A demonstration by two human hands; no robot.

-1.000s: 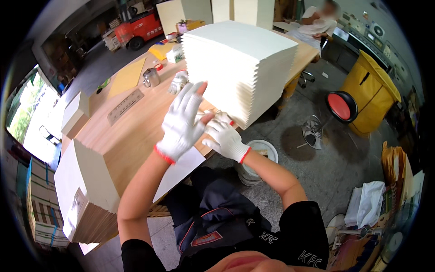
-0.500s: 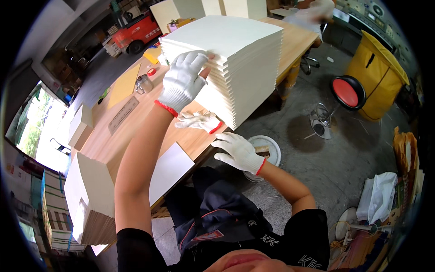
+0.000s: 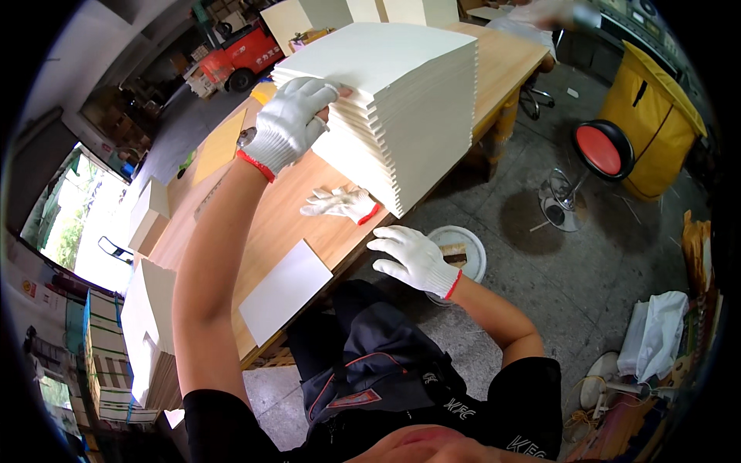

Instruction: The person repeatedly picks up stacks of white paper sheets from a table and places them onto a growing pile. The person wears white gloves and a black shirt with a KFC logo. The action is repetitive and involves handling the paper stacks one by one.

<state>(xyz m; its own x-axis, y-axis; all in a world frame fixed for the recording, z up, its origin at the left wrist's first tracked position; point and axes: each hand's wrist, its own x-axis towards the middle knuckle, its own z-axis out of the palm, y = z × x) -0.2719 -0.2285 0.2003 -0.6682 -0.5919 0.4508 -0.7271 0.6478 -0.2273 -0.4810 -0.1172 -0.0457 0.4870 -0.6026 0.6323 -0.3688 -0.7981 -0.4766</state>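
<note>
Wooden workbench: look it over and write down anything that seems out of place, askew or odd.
A spare white glove lies crumpled on the wooden workbench beside the tall stack of cream sheets, though the left hand and right hand are already gloved. One loose white sheet lies askew, overhanging the bench's near edge.

The left hand (image 3: 289, 123) rests on the near corner of the stack of sheets (image 3: 394, 100), which stands on the table (image 3: 262, 216). A spare glove (image 3: 340, 203) lies on the table below those fingers, just above the right hand (image 3: 413, 258). A single sheet (image 3: 284, 289) lies left of the right fingers, a bucket (image 3: 467, 255) right of them
</note>
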